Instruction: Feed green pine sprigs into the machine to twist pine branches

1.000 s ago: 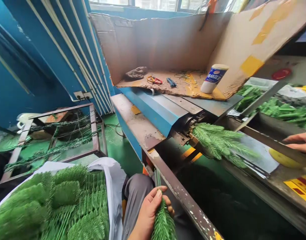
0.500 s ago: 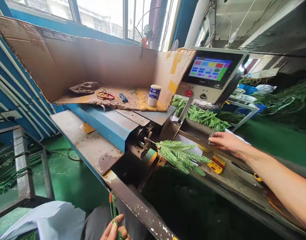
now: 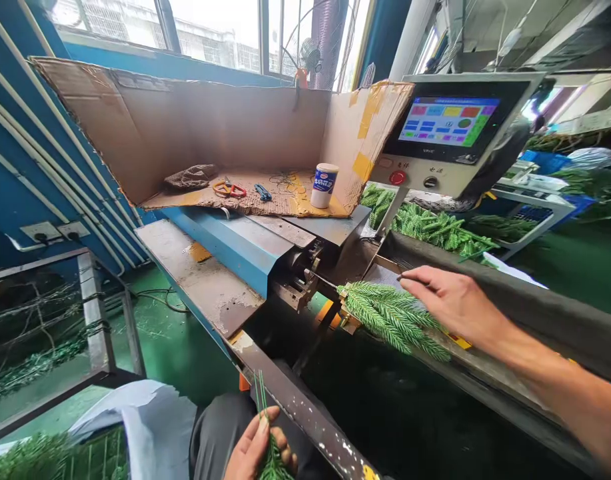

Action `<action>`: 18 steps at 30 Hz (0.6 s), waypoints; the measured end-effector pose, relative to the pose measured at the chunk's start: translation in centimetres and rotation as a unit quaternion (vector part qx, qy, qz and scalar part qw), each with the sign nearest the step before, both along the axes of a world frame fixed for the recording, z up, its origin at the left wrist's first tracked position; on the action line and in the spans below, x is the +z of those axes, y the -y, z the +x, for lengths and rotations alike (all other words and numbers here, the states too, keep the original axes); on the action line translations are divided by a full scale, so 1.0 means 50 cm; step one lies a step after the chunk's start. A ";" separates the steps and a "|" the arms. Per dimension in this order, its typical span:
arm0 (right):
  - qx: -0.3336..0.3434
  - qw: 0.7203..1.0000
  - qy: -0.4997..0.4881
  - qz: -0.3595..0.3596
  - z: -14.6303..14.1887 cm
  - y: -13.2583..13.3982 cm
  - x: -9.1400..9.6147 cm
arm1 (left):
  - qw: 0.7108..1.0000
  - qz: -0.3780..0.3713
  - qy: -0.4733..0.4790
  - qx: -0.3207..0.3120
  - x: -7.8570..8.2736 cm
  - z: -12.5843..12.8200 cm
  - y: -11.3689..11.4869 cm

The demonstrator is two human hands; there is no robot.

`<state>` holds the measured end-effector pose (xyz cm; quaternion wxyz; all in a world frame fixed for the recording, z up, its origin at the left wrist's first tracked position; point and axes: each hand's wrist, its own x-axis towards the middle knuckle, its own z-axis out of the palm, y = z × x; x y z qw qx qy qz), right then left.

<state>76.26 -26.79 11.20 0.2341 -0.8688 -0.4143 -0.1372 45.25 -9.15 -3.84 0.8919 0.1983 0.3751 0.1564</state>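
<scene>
My left hand (image 3: 258,448) is at the bottom edge over my lap, closed round a bundle of green artificial pine sprigs (image 3: 271,460) whose wire stems stick up. My right hand (image 3: 448,301) reaches over the machine bed with its fingers stretched out, just above a green pine branch (image 3: 392,319) that sticks out of the machine's clamp (image 3: 298,287). Whether the fingertips touch the branch I cannot tell.
A touchscreen control panel (image 3: 448,130) with a red button stands at the right. A cardboard box (image 3: 185,133) on the blue machine holds scissors (image 3: 229,189), a cloth and a white bottle (image 3: 324,185). Green sprigs fill a tray (image 3: 435,227) behind. A metal frame (image 3: 92,313) stands left.
The view swung up from the bag of sprigs to the machine and screen. My right hand moved left from the yellow button towards the branch. My left hand kept hold of its sprigs.
</scene>
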 end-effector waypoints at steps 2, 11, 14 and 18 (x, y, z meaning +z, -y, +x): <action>-0.005 1.000 0.010 -0.025 -0.030 -0.024 -0.045 | 1.000 -0.005 0.001 0.000 -0.005 -0.005 0.000; -0.241 0.962 0.038 -0.119 -0.075 -0.033 -0.189 | 0.999 -0.024 -0.017 0.035 -0.014 -0.040 -0.017; -0.248 0.961 0.029 -0.122 -0.077 -0.025 -0.172 | 0.999 -0.020 -0.007 0.028 0.000 -0.033 -0.013; -0.248 0.960 0.007 -0.130 -0.070 -0.013 -0.156 | 0.999 -0.016 0.014 0.026 0.011 -0.030 -0.007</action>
